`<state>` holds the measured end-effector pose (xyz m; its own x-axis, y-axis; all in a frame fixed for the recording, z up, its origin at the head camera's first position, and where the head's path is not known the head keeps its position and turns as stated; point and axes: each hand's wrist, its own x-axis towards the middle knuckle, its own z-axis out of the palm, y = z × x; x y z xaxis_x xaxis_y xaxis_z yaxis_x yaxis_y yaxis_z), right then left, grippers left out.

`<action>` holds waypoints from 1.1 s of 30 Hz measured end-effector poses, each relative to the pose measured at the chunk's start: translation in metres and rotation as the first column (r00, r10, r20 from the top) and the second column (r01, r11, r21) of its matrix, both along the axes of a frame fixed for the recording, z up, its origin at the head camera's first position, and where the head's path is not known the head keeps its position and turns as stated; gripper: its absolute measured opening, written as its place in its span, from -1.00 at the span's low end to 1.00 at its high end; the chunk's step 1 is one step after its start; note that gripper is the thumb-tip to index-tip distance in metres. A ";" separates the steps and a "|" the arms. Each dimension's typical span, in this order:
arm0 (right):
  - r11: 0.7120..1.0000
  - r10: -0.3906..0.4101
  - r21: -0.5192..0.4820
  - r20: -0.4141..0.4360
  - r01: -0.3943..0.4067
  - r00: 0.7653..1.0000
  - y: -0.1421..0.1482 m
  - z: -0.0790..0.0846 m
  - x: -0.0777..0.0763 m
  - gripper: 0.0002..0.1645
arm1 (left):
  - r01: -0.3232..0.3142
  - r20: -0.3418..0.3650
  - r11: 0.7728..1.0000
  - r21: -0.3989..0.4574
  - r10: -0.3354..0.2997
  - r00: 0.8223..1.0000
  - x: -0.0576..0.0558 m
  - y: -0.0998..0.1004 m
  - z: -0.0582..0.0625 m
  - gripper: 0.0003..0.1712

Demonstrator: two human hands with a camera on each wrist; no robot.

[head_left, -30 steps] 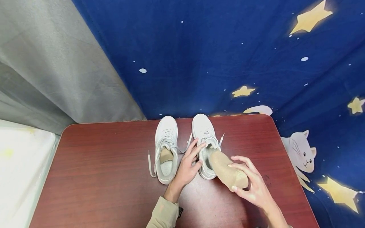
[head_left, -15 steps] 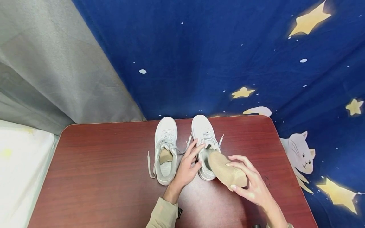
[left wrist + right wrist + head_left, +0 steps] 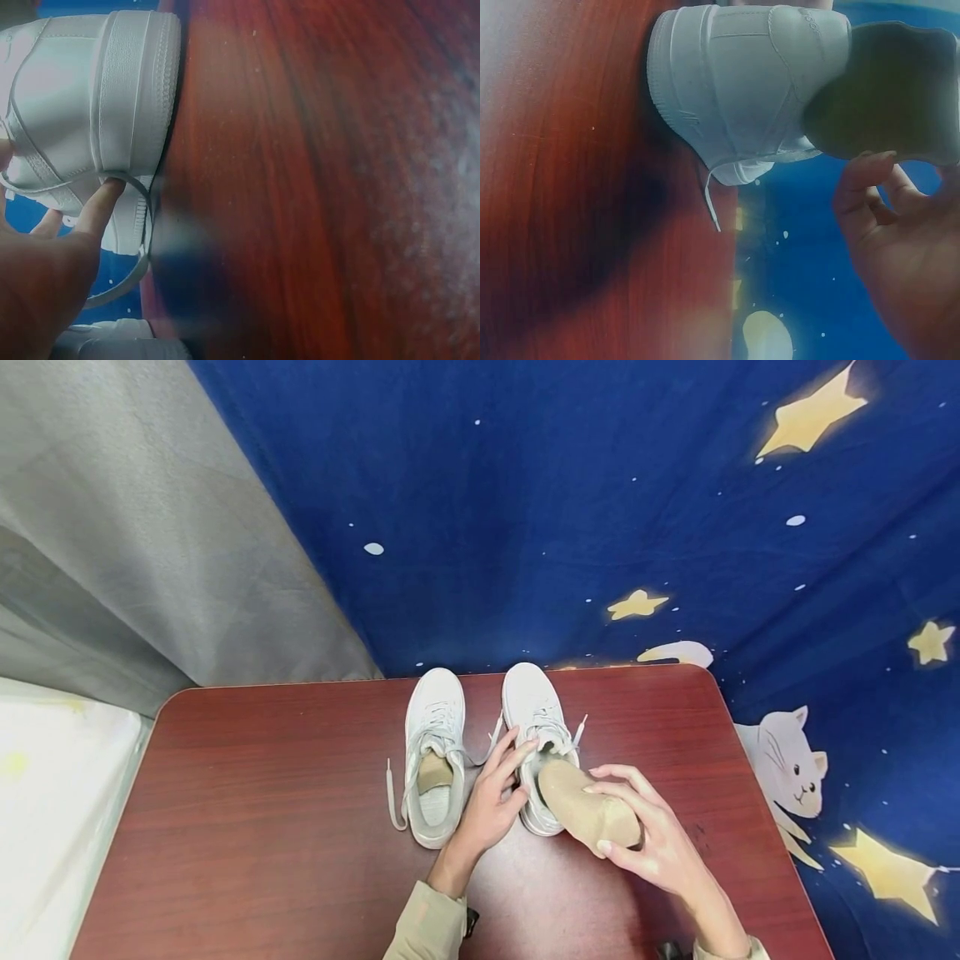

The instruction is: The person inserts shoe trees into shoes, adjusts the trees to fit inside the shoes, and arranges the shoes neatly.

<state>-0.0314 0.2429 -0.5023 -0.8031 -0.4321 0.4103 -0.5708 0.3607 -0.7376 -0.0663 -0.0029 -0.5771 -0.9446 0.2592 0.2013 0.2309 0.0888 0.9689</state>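
A pair of white sneakers stands side by side on the table, toes to the far edge. My right hand (image 3: 652,839) holds a beige foot-shaped shoe insert (image 3: 588,806) by its thick end, thumb on the near side and fingers on the far side. The insert's rounded end overlaps the opening of the right sneaker (image 3: 531,693); in the right wrist view the insert (image 3: 892,90) hangs over the collar. My left hand (image 3: 491,802) touches that sneaker's left side with nearly straight fingers. Another beige insert (image 3: 435,772) sits inside the left sneaker (image 3: 435,702).
The reddish-brown table (image 3: 285,810) extends well to the left of the shoes. Loose laces (image 3: 393,793) trail beside both sneakers. A blue star-print curtain (image 3: 525,527) hangs behind the table, with a grey curtain (image 3: 150,527) at the left.
My right hand and its shoe insert have shifted slightly left, so the rounded end reaches further over the right sneaker's opening. The left hand stays at the sneaker's side.
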 end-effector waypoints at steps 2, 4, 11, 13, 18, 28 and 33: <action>1.000 0.001 0.001 0.000 -0.001 1.000 -0.005 0.009 0.000 -0.25 | 0.001 0.001 1.000 0.006 -0.001 1.000 0.000 0.000 -0.001 -0.23; 1.000 0.002 0.003 -0.004 -0.002 1.000 -0.008 0.013 -0.001 -0.25 | 0.003 -0.003 1.000 0.012 -0.003 1.000 -0.001 0.001 -0.002 -0.23; 1.000 0.018 0.012 -0.003 -0.018 1.000 -0.012 0.017 -0.003 -0.26 | 0.001 -0.065 0.999 0.038 0.002 0.998 0.002 0.000 0.019 -0.30; 1.000 0.020 0.014 -0.002 -0.020 1.000 -0.011 0.014 -0.004 -0.26 | 0.007 -0.066 0.999 0.044 -0.004 0.998 0.004 -0.002 0.032 -0.34; 0.999 0.012 0.031 0.019 -0.013 1.000 -0.006 -0.001 -0.004 -0.22 | 0.006 -0.036 1.000 0.018 -0.005 0.999 0.006 -0.004 0.038 -0.38; 1.000 -0.005 0.022 0.068 0.003 0.998 -0.008 -0.008 -0.007 -0.19 | -0.022 -0.050 1.000 0.021 0.023 0.998 0.001 0.000 -0.004 -0.32; 0.999 -0.030 0.021 0.085 0.028 0.996 -0.012 -0.007 -0.010 -0.22 | -0.022 -0.057 1.000 0.020 0.023 0.998 0.000 0.001 0.001 -0.32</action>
